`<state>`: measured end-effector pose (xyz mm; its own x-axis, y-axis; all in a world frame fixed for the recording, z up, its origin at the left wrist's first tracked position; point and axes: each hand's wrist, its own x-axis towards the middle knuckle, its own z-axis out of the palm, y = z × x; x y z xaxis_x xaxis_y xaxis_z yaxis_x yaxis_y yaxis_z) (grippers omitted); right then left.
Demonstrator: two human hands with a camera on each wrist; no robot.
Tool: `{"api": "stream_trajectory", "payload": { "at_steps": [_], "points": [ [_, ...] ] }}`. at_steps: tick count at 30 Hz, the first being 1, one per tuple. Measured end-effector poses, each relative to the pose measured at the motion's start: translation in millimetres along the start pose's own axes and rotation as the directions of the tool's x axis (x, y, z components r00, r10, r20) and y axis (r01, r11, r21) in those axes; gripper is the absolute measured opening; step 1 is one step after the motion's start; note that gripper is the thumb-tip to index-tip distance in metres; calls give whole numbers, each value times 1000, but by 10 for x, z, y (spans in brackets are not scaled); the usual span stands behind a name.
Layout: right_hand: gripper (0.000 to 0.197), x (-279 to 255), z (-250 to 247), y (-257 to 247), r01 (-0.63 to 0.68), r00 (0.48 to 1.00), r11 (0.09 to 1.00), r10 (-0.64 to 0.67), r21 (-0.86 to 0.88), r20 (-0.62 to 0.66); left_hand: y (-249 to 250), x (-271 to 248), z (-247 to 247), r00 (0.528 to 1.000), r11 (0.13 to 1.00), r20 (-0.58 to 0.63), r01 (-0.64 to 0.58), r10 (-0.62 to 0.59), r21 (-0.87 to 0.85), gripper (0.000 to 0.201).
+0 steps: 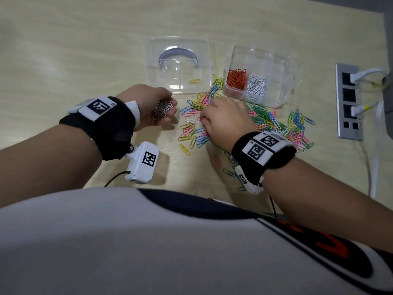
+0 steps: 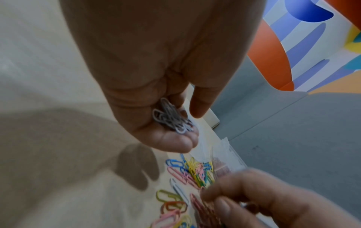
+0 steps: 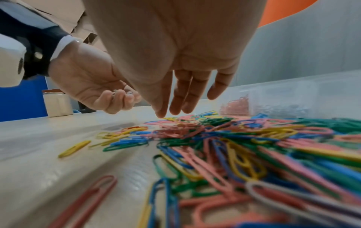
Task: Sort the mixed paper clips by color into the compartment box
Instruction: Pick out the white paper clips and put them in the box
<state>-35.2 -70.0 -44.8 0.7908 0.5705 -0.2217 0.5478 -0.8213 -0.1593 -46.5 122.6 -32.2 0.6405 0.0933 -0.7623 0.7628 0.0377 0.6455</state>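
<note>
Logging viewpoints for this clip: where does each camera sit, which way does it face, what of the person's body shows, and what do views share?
Head: above, facing down at the table; both forearms, left hand, right hand, torso.
Left wrist: along the left hand cupping grey clips, toward the mixed clips; right hand's fingers too.
Right wrist: low over the mixed clips, under the right hand; left hand beyond.
Shared: all three show both hands and the mixed clips.

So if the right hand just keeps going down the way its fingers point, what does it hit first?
Most likely the mixed paper clips right below it. The right hand points its straight fingers down at the pile's near edge on the table; whether the fingertips already touch is unclear.
</note>
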Motion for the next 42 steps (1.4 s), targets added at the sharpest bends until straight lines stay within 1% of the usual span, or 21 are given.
{"api": "stream_trajectory", "payload": {
  "at_steps": [4, 8, 11, 14, 18, 21, 24, 25, 27, 30, 33, 36, 37, 39, 40, 42],
  "points": [
    [25, 162, 32, -112, 63, 996, 998, -61, -31, 70, -57, -25, 80, 999, 999, 29, 32, -32, -13, 26],
    [21, 241, 52, -171, 61, 995, 996, -55, -68, 82, -72, -32, 105, 998, 998, 39, 53, -52, -23, 25],
    [23, 256, 40, -202, 43, 996, 996, -37, -77, 87, -73, -29, 97, 998, 998, 37, 58, -57, -30, 25],
    [25, 258, 17, -225, 2, 990, 998, 6, -58, 140, -75, -25, 84, 997, 997, 45, 61, -59, -45, 25],
    [31, 228, -2, -202, 9, 977, 997, 9, -82, 214, -85, -8, 75, 997, 997, 39, 63, -62, -37, 25],
    [29, 175, -10, -131, 3, 981, 996, 14, -90, 196, -100, 7, 82, 997, 997, 44, 62, -61, -39, 24],
    [17, 74, -33, -43, -53, 987, 999, 51, 7, 154, -102, 13, 104, 995, 996, 70, 75, -72, -42, 24],
    [12, 34, -53, -17, -76, 990, 995, 67, 68, 127, -100, 16, 120, 993, 996, 84, 81, -77, -43, 25],
    [9, -43, -85, 8, -104, 994, 974, 94, 202, 58, -95, 11, 184, 990, 996, 114, 81, -78, -22, 27],
    [3, -148, -91, -47, -65, 994, 929, 92, 364, -56, -84, -15, 353, 989, 998, 133, 56, -61, 39, 32],
    [4, -254, -65, -102, -43, 990, 889, 101, 457, -102, -78, -18, 517, 990, 997, 124, 55, -62, 55, 25],
    [7, -376, -89, 59, -119, 966, 839, 222, 531, -135, -72, -1, 637, 983, 993, 164, 67, -82, 100, 25],
    [7, -424, -102, 159, -166, 959, 843, 259, 512, -116, -68, 7, 665, 980, 990, 176, 67, -88, 122, 27],
    [9, -537, -120, 371, -296, 947, 868, 323, 399, 0, -62, 15, 717, 975, 987, 199, 66, -95, 149, 28],
    [18, -603, -123, 460, -360, 932, 873, 355, 330, 76, -57, 21, 739, 973, 986, 210, 64, -96, 154, 28],
    [44, -734, -116, 585, -452, 886, 865, 409, 217, 218, -48, 35, 779, 969, 986, 228, 61, -97, 158, 29]
  ]
}}
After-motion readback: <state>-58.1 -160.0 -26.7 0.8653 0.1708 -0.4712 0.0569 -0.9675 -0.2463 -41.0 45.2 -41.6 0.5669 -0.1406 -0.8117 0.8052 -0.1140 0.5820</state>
